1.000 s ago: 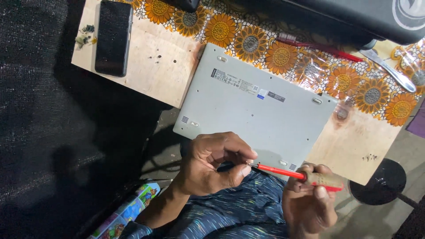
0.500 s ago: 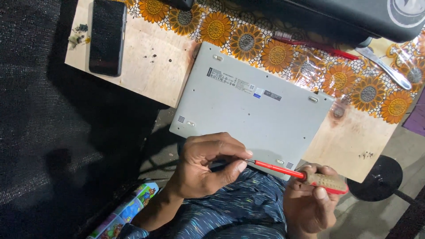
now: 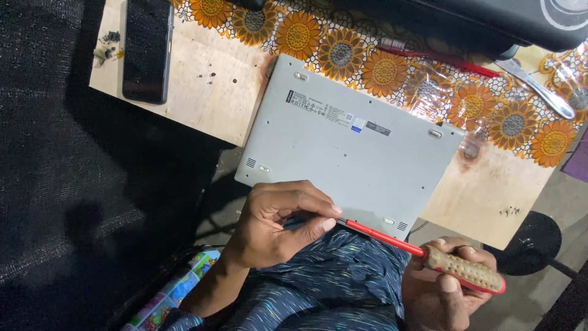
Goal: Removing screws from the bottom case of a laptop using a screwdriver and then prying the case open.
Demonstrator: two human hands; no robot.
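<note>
Plywood makes up the desk, its far edge covered by a sunflower-patterned cloth, with dark floor showing past its left side; nearest of all, under both hands, lies a lap in blue patterned fabric. On the near right, the right hand is wrapped tight round the handle of a red screwdriver — its grip is tan and dimpled, its red shaft slants up and left from that fist. Left of it, the left hand is closed on the shaft's far end, thumb and fingertips pinched together around the tip, which is hidden beneath them; this hand rests at the near edge of a grey laptop turned bottom side up, so the screwdriver tip meets the laptop's near rim just beside a small vent grille. Below and left of the left forearm, a colourful printed box peeks out. Beyond the left hand the laptop base stretches away, overhanging the desk's near edge; further off to the upper left lies a black phone, screen dark, with tiny screws scattered just right of it. Farthest from the right hand, a red toothbrush and metal tweezers lie on the cloth — well apart from both hands.
</note>
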